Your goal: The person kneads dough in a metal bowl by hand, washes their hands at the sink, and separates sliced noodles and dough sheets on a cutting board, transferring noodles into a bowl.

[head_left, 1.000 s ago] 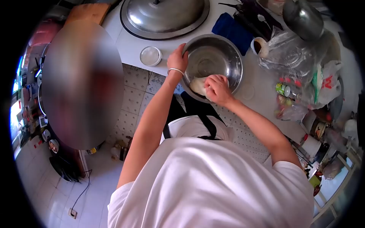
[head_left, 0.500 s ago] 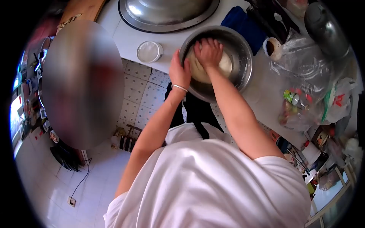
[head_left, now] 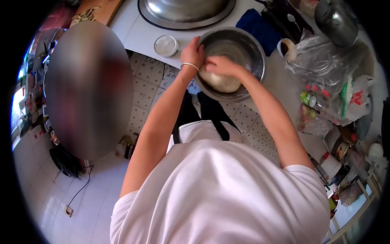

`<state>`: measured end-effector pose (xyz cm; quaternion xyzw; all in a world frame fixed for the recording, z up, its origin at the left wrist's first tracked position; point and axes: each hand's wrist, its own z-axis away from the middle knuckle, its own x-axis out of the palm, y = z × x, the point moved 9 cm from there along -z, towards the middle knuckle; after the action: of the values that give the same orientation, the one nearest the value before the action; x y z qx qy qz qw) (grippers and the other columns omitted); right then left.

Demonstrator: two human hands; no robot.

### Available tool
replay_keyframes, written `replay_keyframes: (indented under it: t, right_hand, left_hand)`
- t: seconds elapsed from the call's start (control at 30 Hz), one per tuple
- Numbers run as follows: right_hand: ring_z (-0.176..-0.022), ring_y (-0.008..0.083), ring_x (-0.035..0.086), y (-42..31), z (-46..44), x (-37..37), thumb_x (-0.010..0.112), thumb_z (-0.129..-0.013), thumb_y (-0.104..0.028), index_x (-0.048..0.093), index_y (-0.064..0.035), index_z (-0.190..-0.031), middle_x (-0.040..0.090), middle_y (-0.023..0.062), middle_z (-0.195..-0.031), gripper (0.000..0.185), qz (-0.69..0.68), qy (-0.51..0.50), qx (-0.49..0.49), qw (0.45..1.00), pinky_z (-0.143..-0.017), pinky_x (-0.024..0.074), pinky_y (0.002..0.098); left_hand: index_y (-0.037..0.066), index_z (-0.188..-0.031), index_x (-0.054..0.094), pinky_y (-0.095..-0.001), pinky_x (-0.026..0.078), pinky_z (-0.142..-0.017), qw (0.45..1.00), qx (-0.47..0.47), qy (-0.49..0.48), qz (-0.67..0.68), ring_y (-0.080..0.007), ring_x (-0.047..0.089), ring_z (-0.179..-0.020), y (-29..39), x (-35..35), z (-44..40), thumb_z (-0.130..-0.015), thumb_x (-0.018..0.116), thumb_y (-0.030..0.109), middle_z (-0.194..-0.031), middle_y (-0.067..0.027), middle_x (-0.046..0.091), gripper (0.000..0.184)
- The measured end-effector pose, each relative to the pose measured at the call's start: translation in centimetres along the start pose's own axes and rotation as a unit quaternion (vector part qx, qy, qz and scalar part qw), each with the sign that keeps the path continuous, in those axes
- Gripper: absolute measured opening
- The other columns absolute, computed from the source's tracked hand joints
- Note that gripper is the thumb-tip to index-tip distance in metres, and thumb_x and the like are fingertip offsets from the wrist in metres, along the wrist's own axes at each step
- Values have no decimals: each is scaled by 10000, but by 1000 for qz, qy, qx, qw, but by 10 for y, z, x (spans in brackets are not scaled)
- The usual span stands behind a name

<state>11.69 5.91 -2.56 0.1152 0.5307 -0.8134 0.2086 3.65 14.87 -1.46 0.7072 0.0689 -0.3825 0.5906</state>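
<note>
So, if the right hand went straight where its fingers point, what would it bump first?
Probably the inside wall of the bowl, right by the left hand on its rim. The right hand is over the dough, but its height is hard to tell.

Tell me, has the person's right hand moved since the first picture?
Yes. Judged against the small round tub standing on the table, the right hand has moved leftward and forward, ending up closer to the tub.
</note>
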Motion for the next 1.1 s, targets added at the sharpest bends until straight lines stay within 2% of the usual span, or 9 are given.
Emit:
replay_keyframes:
  t: [0.1, 0.17, 0.23, 0.3, 0.6, 0.83, 0.93, 1.03, 1.1]
  right_hand:
    - [-783, 271, 561, -35, 59, -3, 584, -801, -322, 574, -59, -757, 578, 68, -751, 266, 168, 18, -17, 985, -726, 394, 402]
    - [-780, 242, 541, -36, 94, -17, 616, -776, -275, 539, -75, -740, 564, 16, -747, 217, 207, 224, -20, 952, -707, 362, 391]
    - [-863, 234, 537, -36, 95, -19, 618, -741, -234, 554, -105, -776, 568, 27, -854, 148, 250, 235, 3, 939, -765, 370, 408]
    - [-945, 248, 517, -51, 91, -21, 611, -709, -212, 578, -118, -851, 549, 55, -955, 173, 293, 333, -166, 881, -831, 368, 414]
    - [-895, 241, 509, -1, -37, -27, 567, -705, -306, 612, -144, -894, 559, 50, -927, 252, 368, 301, -101, 874, -777, 371, 394]
    - [-881, 257, 551, -13, -35, -65, 560, -778, -425, 628, -112, -795, 610, 68, -827, 320, 318, 391, -31, 863, -783, 381, 424]
    - [-877, 260, 567, -14, 1, -30, 517, -832, -469, 636, -111, -805, 626, 82, -780, 377, 156, 10, 56, 986, -846, 371, 422]
    - [-948, 254, 546, -6, 1, -31, 530, -827, -450, 655, -122, -851, 624, 85, -861, 351, 301, 141, 154, 931, -884, 351, 424]
    - [-1024, 255, 511, -19, 1, -13, 547, -817, -410, 664, -132, -900, 608, 92, -981, 313, 394, 189, 86, 896, -893, 337, 435]
  left_hand:
    - [137, -1136, 559, -467, 463, -737, 1000, 1, -14, -1, -405, 579, -870, 1, 0, -7, -835, 582, 230, -918, -194, 634, 316]
    - [143, -1135, 559, -471, 462, -733, 1000, 3, -15, 9, -403, 580, -866, 1, 1, -10, -837, 578, 232, -919, -190, 635, 312]
    - [138, -1137, 559, -470, 462, -729, 1000, 0, -26, 14, -400, 580, -868, 1, 3, -10, -842, 572, 212, -922, -186, 635, 304]
    - [150, -1148, 551, -467, 470, -734, 999, -9, -40, 8, -391, 584, -872, -1, 6, -8, -845, 562, 200, -969, -163, 632, 308]
    - [152, -1188, 503, -467, 478, -732, 996, -48, -72, -10, -383, 588, -866, 3, 7, -2, -862, 542, 203, -1016, -149, 618, 333]
    - [67, -1153, 534, -455, 462, -751, 987, -77, 126, 65, -402, 569, -905, -13, -15, 25, -858, 552, 170, -1031, -189, 606, 313]
    - [92, -1107, 585, -453, 466, -754, 992, -17, 100, 81, -406, 576, -883, -12, -17, 11, -838, 577, 174, -966, -187, 629, 282]
    - [134, -1126, 574, -459, 469, -763, 997, -18, 62, 29, -398, 579, -887, -8, -8, 2, -840, 570, 196, -977, -170, 632, 293]
    - [153, -1143, 562, -462, 470, -765, 999, -29, 27, 18, -391, 581, -891, -7, -1, -5, -843, 563, 205, -984, -159, 632, 304]
